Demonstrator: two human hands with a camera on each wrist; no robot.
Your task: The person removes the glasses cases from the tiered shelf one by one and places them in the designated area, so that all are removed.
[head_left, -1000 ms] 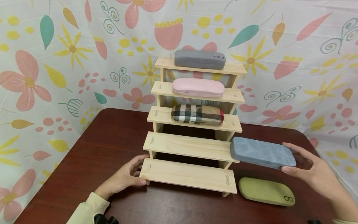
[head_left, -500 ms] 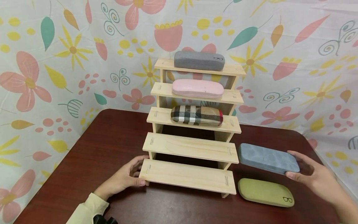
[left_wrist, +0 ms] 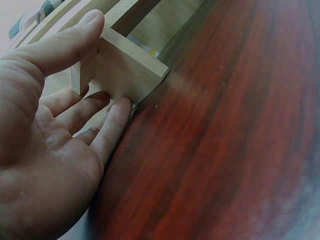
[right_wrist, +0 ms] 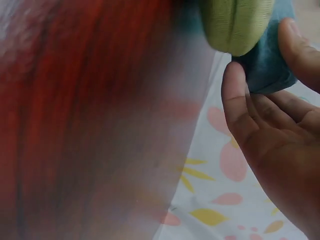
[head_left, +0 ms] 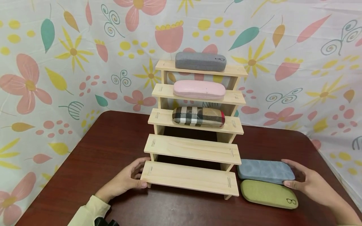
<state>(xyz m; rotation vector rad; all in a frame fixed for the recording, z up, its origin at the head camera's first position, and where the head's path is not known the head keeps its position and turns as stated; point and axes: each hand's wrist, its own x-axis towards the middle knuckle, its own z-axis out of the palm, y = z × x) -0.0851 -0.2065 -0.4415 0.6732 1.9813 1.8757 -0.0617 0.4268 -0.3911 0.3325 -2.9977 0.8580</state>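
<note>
A polished, dark red-brown wood-grain tabletop with rounded far corners fills the lower part of the head view, its near middle catching a soft sheen. White floral cloth, printed with coral flowers, yellow daisies, teal leaves and curling tendrils, rises behind it and along both sides, lightly creased. In the right wrist view the cloth shows past the table's edge, and the wood carries a blurred, pale reflection.

A five-step pale wooden display rack stands on the table. From the top, its three upper steps bear a grey glasses case, a pink glasses case and a plaid glasses case. The left hand grips the lowest step's left end, thumb at the front corner. The right hand pinches the right end of a blue glasses case, which lies right of the rack, just behind an olive-green glasses case on the tabletop.
</note>
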